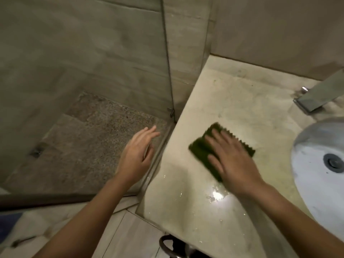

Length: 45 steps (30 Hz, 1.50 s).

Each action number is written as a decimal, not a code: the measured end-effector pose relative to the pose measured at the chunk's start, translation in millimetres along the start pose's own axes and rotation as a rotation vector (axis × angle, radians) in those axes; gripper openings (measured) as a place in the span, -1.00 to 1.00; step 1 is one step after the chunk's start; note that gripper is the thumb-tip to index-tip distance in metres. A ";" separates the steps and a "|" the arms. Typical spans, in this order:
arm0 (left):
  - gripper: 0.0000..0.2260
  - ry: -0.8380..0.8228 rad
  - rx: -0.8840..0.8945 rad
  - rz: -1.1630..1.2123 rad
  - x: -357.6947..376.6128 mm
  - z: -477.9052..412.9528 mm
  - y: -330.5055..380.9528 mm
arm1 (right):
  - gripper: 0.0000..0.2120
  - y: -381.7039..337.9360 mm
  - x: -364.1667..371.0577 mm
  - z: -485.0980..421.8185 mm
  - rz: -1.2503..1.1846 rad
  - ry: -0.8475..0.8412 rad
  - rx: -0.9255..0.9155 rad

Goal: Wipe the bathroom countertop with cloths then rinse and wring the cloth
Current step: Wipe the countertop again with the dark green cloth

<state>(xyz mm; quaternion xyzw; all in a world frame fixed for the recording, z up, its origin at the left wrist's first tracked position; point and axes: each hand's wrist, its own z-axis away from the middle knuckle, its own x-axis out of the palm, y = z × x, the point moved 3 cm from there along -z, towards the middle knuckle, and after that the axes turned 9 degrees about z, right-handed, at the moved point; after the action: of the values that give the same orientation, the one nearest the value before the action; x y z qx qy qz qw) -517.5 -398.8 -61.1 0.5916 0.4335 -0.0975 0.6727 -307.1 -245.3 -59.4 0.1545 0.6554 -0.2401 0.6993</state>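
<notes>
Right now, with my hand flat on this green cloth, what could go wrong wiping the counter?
1. The water puddle near the front edge of the countertop could be swept over onto the floor tiles, possibly leaving them slippery.
2. The right hand only presses flat on the green cloth, so the cloth may slip out on the wet surface.
3. The left hand hangs off the counter, bracing nothing.

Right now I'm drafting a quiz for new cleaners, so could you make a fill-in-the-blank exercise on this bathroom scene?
1. The right hand presses flat on a cloth whose colour is ____.
2. The cloth lies on the countertop, to the ____ of the sink.
3. The left hand, fingers straight, holds ____.

Missing words: green; left; nothing.
</notes>
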 end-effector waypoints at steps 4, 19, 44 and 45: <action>-0.63 0.078 -0.062 0.039 -6.4 6.5 -2.5 | -0.45 -45.0 5.6 -58.2 0.032 0.031 0.067; -0.66 0.149 -0.144 0.087 -2.3 16.0 -3.1 | -0.49 -85.4 13.4 -16.7 -0.003 0.009 -0.139; -0.63 -0.137 0.201 -0.163 85.1 -59.6 67.9 | -0.51 49.9 3.4 37.0 0.003 0.069 0.121; -0.63 -0.136 0.191 -0.161 85.4 -59.4 68.0 | -0.51 39.8 5.5 64.0 0.008 0.048 0.060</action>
<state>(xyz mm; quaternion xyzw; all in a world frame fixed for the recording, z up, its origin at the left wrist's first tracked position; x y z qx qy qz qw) -449.9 -294.8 -67.9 0.6085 0.4218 -0.2317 0.6310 -231.6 -246.7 -62.8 0.1839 0.6639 -0.2528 0.6793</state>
